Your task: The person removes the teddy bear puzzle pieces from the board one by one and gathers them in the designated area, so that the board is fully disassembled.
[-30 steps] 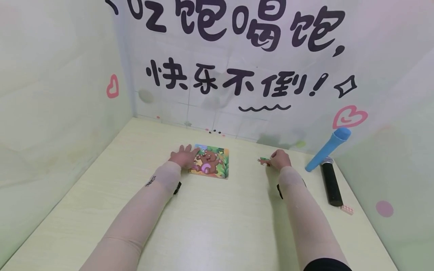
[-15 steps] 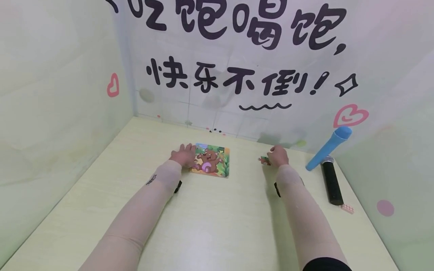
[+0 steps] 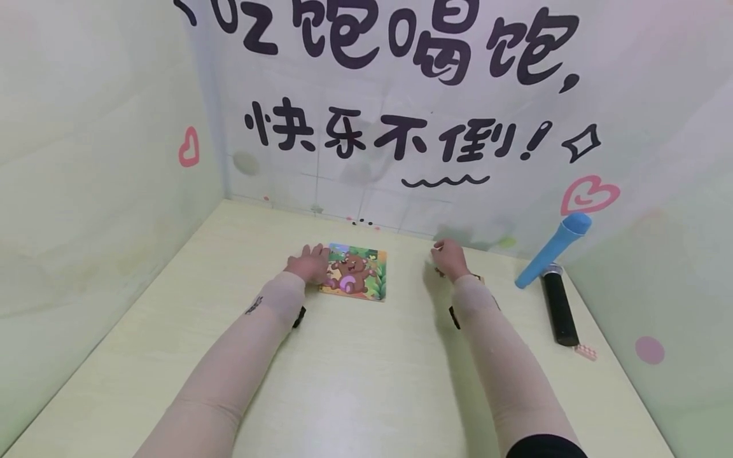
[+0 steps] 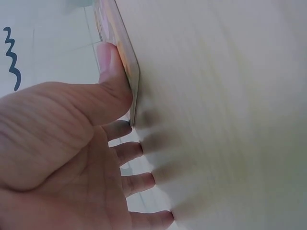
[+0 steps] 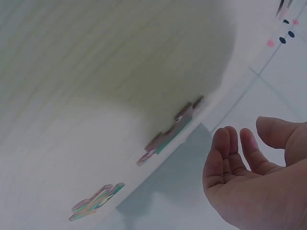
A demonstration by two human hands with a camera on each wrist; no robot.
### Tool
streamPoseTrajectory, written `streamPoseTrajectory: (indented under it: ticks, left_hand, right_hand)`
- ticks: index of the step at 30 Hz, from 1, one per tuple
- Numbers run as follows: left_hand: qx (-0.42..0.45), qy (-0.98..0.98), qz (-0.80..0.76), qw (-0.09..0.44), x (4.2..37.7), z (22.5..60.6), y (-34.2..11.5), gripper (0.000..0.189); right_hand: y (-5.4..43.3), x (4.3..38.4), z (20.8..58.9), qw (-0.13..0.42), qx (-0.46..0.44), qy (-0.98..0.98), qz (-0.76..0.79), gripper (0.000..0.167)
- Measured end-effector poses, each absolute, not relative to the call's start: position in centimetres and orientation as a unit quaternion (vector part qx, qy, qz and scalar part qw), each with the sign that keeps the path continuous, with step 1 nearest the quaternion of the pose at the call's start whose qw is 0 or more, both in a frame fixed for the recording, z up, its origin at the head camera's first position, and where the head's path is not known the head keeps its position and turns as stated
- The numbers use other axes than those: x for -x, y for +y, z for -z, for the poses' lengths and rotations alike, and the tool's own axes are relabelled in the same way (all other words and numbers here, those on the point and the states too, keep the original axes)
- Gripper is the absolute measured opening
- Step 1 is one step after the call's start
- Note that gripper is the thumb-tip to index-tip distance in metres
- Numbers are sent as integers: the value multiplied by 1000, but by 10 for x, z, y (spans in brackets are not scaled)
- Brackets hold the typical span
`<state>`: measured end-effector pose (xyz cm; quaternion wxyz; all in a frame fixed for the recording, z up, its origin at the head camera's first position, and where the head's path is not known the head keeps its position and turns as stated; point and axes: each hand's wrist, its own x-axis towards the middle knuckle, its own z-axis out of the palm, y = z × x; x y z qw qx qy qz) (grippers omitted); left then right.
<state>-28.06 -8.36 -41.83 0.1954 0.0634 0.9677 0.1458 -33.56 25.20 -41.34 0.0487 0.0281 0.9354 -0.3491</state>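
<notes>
My left hand [image 3: 308,264] lies at the left edge of a square bear picture puzzle [image 3: 354,273] on the table. In the left wrist view, its thumb rests on the puzzle board [image 4: 129,62], and the other fingertips touch the tabletop, spread apart. To the right, my right hand [image 3: 449,259] hovers over the table with loosely bent fingers and nothing between them. Below it, the right wrist view shows a brown and green jigsaw piece [image 5: 173,128] and a second, tan and green jigsaw piece [image 5: 98,201]. The hand and wrist mostly hide both pieces in the head view.
At the right stand a blue flared tube [image 3: 552,251] and, beside it, a black microphone-like cylinder [image 3: 560,308]. A small pink checkered block [image 3: 586,352] lies by its lower end. A lettered wall sheet [image 3: 355,184] rises behind the table [image 3: 343,381].
My right hand has lifted off the jigsaw piece it was touching and moved left. A second piece now shows beside the right wrist. My left hand and the bear puzzle have stayed put.
</notes>
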Motion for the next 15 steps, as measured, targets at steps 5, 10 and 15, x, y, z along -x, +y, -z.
streamPoseTrajectory:
  ticks: [5,10,15]
  left_hand:
    - [-59,968,-143,198,280,418,-83,83]
    - [-57,968,-139,201,279,417,-81,78]
    - [-55,968,-141,201,279,416,-80,75]
  right_hand:
    - [233,334,407,36,2,940,340,35]
    - [215,334,402,22,37,941,337,33]
    - [200,335,402,21,45,941,335,32]
